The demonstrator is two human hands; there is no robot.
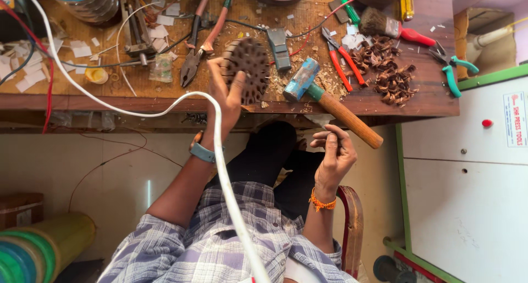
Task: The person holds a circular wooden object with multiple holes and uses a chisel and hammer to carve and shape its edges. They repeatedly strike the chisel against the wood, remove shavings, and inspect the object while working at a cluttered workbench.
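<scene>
Left hand (226,93) gripping slotted round metal disc (250,68) at worktop (385,104) edge; right hand (334,154) pinching something small, can't tell what; hammer (330,100), red pliers (342,57), white cable (165,107) crowding around; white sign (515,118) sitting on cabinet, right

- Slotted disc (248,68): dark metal, matt, rough-edged.
- Hammer (330,100): smooth wood handle, head w/ worn blue paint.
- Workbench (385,104): scuffed wood, dusty.
- Shavings (388,74), far right: curly, brown, matt.
- White cable (220,151): glossy plastic.
- Shirt (214,250): checked cloth.

Blue-headed hammer (308,82), red-handled pliers (342,56), checked lilac shirt (220,244) — orange wristband (323,203), white cable (223,167).
</scene>
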